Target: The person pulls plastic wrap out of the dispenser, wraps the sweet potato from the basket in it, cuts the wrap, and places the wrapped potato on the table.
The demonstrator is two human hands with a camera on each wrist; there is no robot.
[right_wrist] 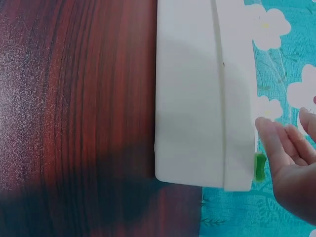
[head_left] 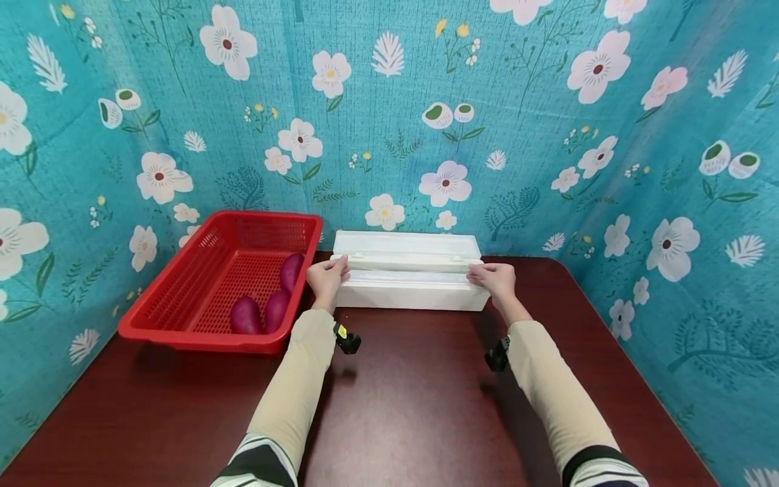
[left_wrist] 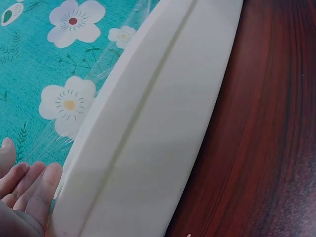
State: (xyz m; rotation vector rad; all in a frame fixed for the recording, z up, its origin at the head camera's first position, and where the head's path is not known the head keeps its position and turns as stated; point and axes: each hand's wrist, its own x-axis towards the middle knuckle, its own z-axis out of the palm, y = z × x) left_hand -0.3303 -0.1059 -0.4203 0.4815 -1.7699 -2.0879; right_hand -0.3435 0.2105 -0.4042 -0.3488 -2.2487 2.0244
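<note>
Basket (head_left: pixel 201 340) stands on the table (head_left: pixel 414 392), left of the cling-film dispenser (head_left: pixel 410 297). Three vegetables (head_left: pixel 246 315) lie in its right part: two at front, one behind. Dispenser sits at the rear, before the curtain (head_left: pixel 371 128). Left hand (head_left: pixel 327 279) at its left end, right hand (head_left: pixel 497 280) at its right; cling film (left_wrist: pixel 53 142) between.
</note>
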